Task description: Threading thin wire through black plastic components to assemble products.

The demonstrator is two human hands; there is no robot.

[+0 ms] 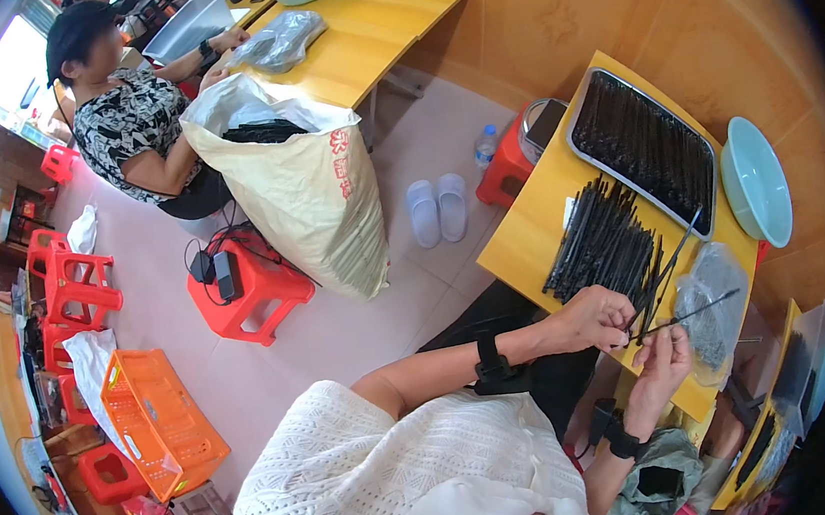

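A thin black stick point(704, 308) slants between my two hands above the near edge of a yellow table point(518, 254). My left hand point(595, 319) is closed in a pinch at its lower end. The fingers of my right hand point(663, 360) close around the stick a little further along. Just beyond my left hand, a heap of similar black sticks point(597, 238) lies on the table, a few jutting toward my hands. A clear plastic bag point(714, 301) with small dark contents rests beside my right hand. Behind the heap, a rimmed tray point(646, 137) holds rows of black pieces.
A light-blue basin point(757, 183) stands right of the tray. Red stools point(253, 292), a large woven sack point(310, 193) of black pieces, slippers point(438, 212) and an orange crate point(163, 419) occupy the floor. A person point(132, 121) sits at another yellow table point(386, 9).
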